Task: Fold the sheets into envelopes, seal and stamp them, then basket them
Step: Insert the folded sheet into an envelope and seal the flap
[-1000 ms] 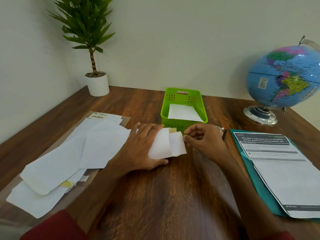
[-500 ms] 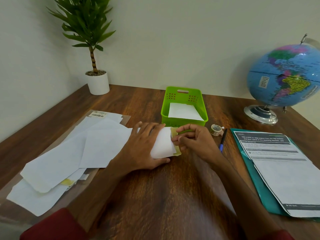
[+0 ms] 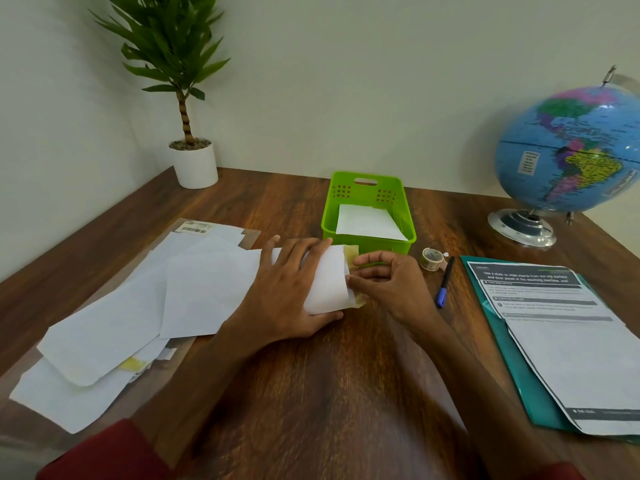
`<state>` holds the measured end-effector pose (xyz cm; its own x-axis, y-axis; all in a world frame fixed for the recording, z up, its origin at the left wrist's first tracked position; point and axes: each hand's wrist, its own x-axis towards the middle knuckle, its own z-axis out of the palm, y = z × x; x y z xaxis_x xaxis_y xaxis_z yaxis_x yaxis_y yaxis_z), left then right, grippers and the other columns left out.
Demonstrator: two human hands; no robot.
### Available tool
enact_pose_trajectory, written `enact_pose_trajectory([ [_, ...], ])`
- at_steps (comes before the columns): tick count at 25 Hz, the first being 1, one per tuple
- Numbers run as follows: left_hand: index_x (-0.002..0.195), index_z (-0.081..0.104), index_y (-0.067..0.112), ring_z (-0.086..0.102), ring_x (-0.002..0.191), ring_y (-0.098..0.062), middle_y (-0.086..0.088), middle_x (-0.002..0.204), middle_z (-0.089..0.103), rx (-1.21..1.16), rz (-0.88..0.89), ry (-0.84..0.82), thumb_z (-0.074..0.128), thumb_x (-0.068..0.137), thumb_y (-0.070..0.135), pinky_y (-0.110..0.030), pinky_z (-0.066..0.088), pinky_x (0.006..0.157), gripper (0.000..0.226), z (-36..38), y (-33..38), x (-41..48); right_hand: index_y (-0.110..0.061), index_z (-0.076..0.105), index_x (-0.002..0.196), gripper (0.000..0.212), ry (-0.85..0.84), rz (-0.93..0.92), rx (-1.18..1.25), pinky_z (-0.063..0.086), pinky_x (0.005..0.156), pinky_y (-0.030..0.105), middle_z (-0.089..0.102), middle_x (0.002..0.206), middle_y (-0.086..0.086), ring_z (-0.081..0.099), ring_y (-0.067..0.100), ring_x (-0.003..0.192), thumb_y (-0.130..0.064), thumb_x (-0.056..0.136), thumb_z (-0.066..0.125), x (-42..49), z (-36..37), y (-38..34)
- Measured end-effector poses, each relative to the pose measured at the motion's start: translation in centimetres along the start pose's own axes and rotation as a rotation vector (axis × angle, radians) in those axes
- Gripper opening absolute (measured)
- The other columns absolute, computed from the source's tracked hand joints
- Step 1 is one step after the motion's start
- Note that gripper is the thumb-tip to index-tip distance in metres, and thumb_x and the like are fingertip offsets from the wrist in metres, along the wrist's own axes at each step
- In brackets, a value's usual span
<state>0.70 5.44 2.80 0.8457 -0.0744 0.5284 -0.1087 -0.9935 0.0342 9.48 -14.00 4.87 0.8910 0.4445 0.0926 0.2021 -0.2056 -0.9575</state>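
Observation:
A white envelope (image 3: 329,281) lies on the wooden table just in front of the green basket (image 3: 367,237). My left hand (image 3: 287,289) lies flat on it, fingers spread, pinning it down. My right hand (image 3: 388,284) pinches the envelope's yellowish flap (image 3: 351,254) at its right end, thumb and fingers closed on the edge. Inside the basket lies one white envelope (image 3: 367,221). A heap of white sheets and envelopes (image 3: 138,299) sits on a clear sleeve at the left.
A small tape roll (image 3: 431,259) and a blue pen (image 3: 445,282) lie right of my right hand. A printed sheet on a teal folder (image 3: 568,337) fills the right side. A globe (image 3: 571,150) stands back right, a potted plant (image 3: 188,147) back left.
The flap stood open to the right a second ago. My right hand has moved left over it and the flap is now folded in against the envelope. My left hand stayed put.

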Motion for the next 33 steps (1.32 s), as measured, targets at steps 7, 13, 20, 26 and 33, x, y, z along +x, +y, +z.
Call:
enact_pose_trajectory([
  [7,0.151,0.04,0.017,0.047,0.131,-0.024,-0.005,0.148,0.048,0.02,0.014,-0.013,0.058,0.07,0.084,-0.054,0.034,0.11,0.106,0.1,1.0,-0.1,-0.005,0.072,0.096,0.021,0.054,0.055,0.097,0.057,0.056,0.029,0.079,0.078,0.012,0.075,0.02,0.064,-0.009,0.08,0.085,-0.3,0.9,0.1],
  [13,0.149,0.043,0.016,0.049,0.128,-0.025,-0.007,0.147,0.049,0.02,0.013,-0.004,0.062,0.068,0.081,-0.054,0.036,0.107,0.106,0.6,1.2,-0.2,0.001,0.072,0.093,0.013,0.031,0.073,0.132,0.061,0.062,0.044,0.078,0.079,0.018,0.075,0.036,0.07,0.004,0.081,0.073,-1.2,2.3,0.1],
  [20,0.15,0.04,0.018,0.047,0.13,-0.025,-0.005,0.148,0.046,0.036,-0.06,-0.017,0.058,0.066,0.087,-0.055,0.036,0.108,0.11,0.2,0.8,0.1,-0.006,0.072,0.094,0.011,0.176,-0.077,-0.017,0.06,0.057,0.025,0.078,0.081,0.004,0.076,0.013,0.069,-0.008,0.086,0.08,-0.8,0.6,-1.1],
  [26,0.152,0.036,0.018,0.047,0.132,-0.025,-0.005,0.15,0.046,0.049,-0.111,0.03,0.059,0.063,0.089,-0.053,0.031,0.11,0.117,-0.3,0.7,0.1,-0.022,0.078,0.079,0.058,0.113,-0.016,-0.451,0.06,0.059,0.034,0.074,0.065,-0.007,0.071,0.009,0.061,-0.078,0.078,0.062,-0.9,-0.1,-1.8],
  [33,0.155,0.032,0.016,0.044,0.132,-0.027,-0.007,0.148,0.044,0.051,-0.141,0.1,0.063,0.064,0.083,-0.054,0.034,0.106,0.117,-0.6,0.5,0.2,-0.008,0.063,0.121,0.058,-0.155,0.206,0.128,0.063,0.063,0.03,0.08,0.089,0.01,0.078,0.023,0.075,-0.02,0.072,0.092,-1.3,0.1,-1.9],
])
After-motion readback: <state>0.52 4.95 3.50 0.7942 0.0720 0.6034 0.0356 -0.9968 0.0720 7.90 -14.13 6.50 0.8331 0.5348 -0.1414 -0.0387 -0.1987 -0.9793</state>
